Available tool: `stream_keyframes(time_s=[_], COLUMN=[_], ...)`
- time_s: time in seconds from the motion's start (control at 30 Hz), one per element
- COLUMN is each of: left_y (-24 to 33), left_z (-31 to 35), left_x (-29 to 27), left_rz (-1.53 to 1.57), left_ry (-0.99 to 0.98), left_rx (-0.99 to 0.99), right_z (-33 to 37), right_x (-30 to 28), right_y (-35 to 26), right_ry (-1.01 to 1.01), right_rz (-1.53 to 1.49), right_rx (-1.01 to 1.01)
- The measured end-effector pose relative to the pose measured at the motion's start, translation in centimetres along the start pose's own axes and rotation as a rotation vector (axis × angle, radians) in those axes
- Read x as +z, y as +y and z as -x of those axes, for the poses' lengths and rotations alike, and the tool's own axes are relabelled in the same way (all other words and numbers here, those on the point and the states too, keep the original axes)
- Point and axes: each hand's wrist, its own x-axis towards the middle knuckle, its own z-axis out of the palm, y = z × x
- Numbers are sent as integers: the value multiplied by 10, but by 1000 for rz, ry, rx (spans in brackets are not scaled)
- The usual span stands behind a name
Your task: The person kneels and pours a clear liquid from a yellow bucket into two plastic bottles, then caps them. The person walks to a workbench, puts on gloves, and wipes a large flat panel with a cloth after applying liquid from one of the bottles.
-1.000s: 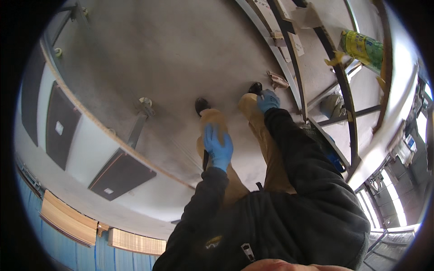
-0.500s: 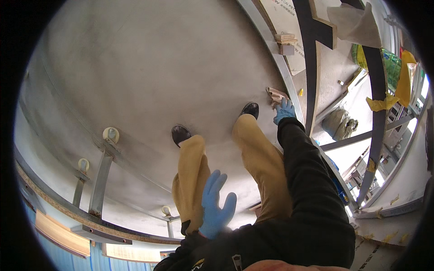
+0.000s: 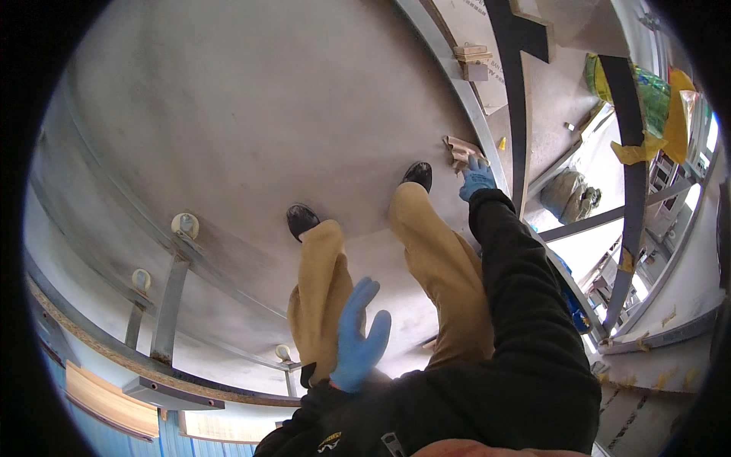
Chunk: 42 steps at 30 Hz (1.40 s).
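My right hand (image 3: 477,180), in a light blue glove, reaches forward along the inner side of a curved grey metal frame. Its bent fingers close over the near end of a crumpled brown sheet (image 3: 460,150), paper or cloth, which lies on the pale grey surface (image 3: 266,99); the fingertips are partly hidden. In front of my body, my left hand (image 3: 359,339) hovers above the gap between my legs. It wears the same kind of glove, holds nothing, and has its thumb spread away from straight fingers.
Along the right runs the metal frame (image 3: 457,72), with small stacked blocks (image 3: 474,62) on it. Beyond are dark curved strips (image 3: 518,114), a grey-green bag (image 3: 571,198) and yellow tape (image 3: 640,149). At left stand metal legs with round pads (image 3: 185,225). My shoes (image 3: 302,221) rest on the grey surface.
The whole view has shifted slightly. My left hand's fingers have drawn closer together and the hand has tilted a little. My right hand stays at the brown sheet.
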Motion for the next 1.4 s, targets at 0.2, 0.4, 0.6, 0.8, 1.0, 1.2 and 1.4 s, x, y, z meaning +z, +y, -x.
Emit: stream_keyframes(time_s=[0.2, 0.4, 0.6, 0.8, 1.0, 1.2, 1.4], left_y=[2, -9, -49, -33, 71, 172, 242], left_z=[-5, 4, 1, 48, 131, 199, 225], left_x=[-14, -4, 2, -16, -35, -38, 9], left_rz=[52, -10, 118, -86, -341, -379, -437], left_ry=[8, -30, 73, 177, 7, -1, 13], left_rx=[-34, -12, -137, -77, 115, 202, 168], right_z=[-39, 29, 131, 260, 481, 653, 715], right_x=[23, -74, -269, -379, -494, -542, -514], right_y=[-39, -46, -130, -244, -189, -40, 181], right_ry=[-78, 52, 1, 429, 367, 809, 1327], right_rz=[92, -234, -1644, -797, -1046, -1247, -1283], right_rx=[136, 182, -477, -761, -756, -753, -592])
